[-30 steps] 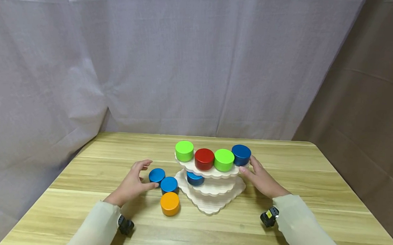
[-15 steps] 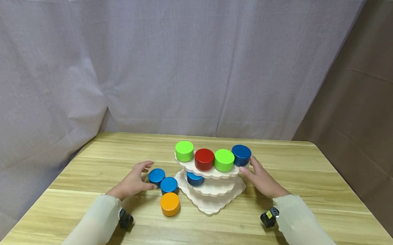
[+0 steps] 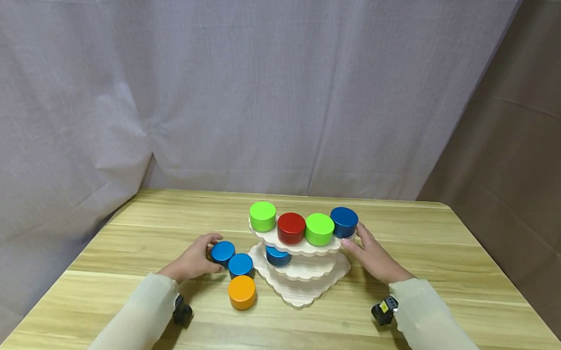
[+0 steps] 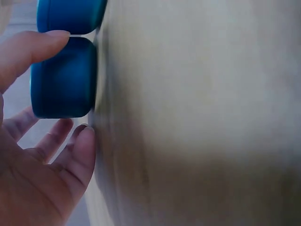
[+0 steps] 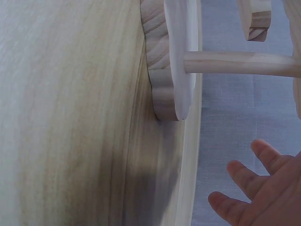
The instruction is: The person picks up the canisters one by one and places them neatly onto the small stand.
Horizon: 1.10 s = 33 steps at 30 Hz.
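Note:
My left hand (image 3: 196,259) curls round the left blue cylinder (image 3: 223,252) on the table. In the left wrist view, the thumb (image 4: 49,42) overlaps the side of this blue cylinder (image 4: 63,80), with fingertips close to its opposite side. A second blue cylinder (image 3: 241,265) stands right beside it, and an orange cylinder (image 3: 242,292) is nearer the front. My right hand (image 3: 373,256) is at the right edge of the wooden tiered stand (image 3: 299,293), beside a dark blue cylinder (image 3: 344,221). Its fingers (image 5: 244,176) are extended in the right wrist view.
On the top tier are a green cylinder (image 3: 262,216), a red one (image 3: 291,228) and another green cylinder (image 3: 319,229). One more blue cylinder (image 3: 277,256) sits on the tier below. A grey curtain (image 3: 246,90) hangs behind the wooden table (image 3: 273,331).
My left hand has moved slightly right, and its fingers have come in round the left blue cylinder. The right hand and the stand have stayed in place.

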Each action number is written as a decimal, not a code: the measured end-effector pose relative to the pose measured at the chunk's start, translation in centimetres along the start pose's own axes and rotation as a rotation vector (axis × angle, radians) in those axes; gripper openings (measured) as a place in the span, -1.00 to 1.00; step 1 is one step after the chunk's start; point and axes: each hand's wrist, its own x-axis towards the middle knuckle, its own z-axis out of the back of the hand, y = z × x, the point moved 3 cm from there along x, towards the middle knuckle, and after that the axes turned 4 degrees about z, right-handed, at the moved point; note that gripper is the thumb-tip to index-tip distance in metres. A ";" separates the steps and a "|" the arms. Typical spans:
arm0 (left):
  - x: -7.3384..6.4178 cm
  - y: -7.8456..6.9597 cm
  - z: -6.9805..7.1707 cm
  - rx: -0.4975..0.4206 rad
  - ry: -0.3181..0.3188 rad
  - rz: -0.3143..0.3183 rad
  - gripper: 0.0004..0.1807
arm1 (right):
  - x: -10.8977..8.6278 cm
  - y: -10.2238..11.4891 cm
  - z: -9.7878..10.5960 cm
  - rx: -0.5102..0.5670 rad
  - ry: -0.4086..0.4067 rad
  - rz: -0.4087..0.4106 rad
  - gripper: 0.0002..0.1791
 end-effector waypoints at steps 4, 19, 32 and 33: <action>0.2 0.1 -0.2 0.007 -0.004 0.012 -0.19 | 0.0 0.0 0.0 -0.003 -0.004 0.001 -0.16; 0.5 -0.3 -0.7 0.071 -0.041 0.050 -0.34 | 0.0 0.0 0.0 0.016 -0.008 0.009 -0.15; 0.0 -1.0 0.1 0.046 -0.147 -0.001 -0.35 | 0.1 -0.2 -0.1 0.003 -0.016 0.018 -0.16; -0.1 -1.1 0.1 0.042 -0.157 -0.011 -0.35 | 0.0 -0.2 -0.1 0.001 -0.015 0.016 -0.16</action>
